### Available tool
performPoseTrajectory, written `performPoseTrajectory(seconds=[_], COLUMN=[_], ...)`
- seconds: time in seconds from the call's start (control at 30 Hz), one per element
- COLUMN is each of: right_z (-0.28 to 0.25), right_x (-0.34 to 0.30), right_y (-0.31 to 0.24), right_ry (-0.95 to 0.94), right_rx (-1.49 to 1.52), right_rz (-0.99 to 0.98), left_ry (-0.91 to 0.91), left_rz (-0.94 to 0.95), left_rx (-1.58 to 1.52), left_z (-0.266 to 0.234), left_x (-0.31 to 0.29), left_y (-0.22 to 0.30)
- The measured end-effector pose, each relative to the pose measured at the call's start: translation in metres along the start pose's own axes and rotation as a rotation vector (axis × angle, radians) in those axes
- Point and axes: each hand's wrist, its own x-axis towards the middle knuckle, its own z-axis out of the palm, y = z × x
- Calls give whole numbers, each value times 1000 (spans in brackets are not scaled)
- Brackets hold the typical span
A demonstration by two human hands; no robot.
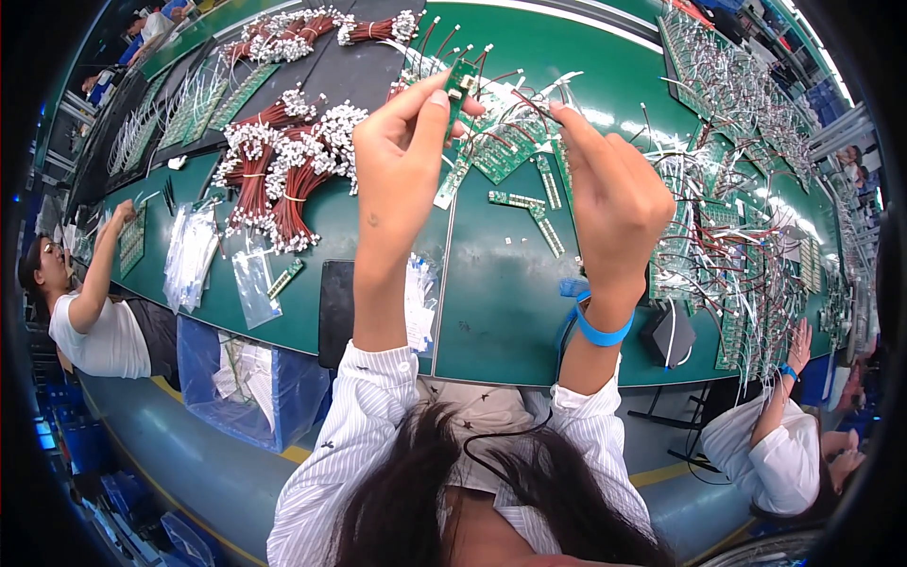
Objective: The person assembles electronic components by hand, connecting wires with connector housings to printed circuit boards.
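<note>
My left hand (406, 142) is raised over the green table, with thumb and fingers closed on a narrow green circuit board (460, 83) with small white connectors, held upright. To its right, my right hand (614, 184) has thumb and forefinger pinched together at the end of a dark red wire (531, 101); the fingertips partly hide that end. A blue wrist strap (605, 331) goes round my right wrist. Below and between the hands lie small circuit board strips (545, 231) and a green panel of boards (496, 156) with wires across it.
Bundles of red-brown wires with white connectors (293, 170) are heaped at left, beside clear plastic bags (192, 255). Wired boards (709, 227) cover the right side. A dark block (667, 333) stands near the front edge. Co-workers sit left (99, 321) and right (775, 444). A blue lined bin (302, 397) stands below.
</note>
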Motion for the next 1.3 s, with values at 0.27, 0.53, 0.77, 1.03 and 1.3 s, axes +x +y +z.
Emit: performPoseTrajectory(seconds=[0.27,0.53,0.77,1.03,1.3], right_z=[-10,-11,-13,-16,-27], right_x=[6,5,8,5,6], right_y=[-13,-12,-19,-7,-5], right_ry=[99,93,-8,-91,-322], right_rx=[771,1187,1144,1345,1350], right_rz=[508,691,710,583,500], left_ry=[-130,-316,-258,-197,-156], left_rz=[-119,-249,-133,-95,-89], left_rx=[-311,-380,-255,-235,-227], left_z=[5,21,24,21,23], left_x=[4,-7,-13,-12,-14], left_y=[-8,0,1,0,5])
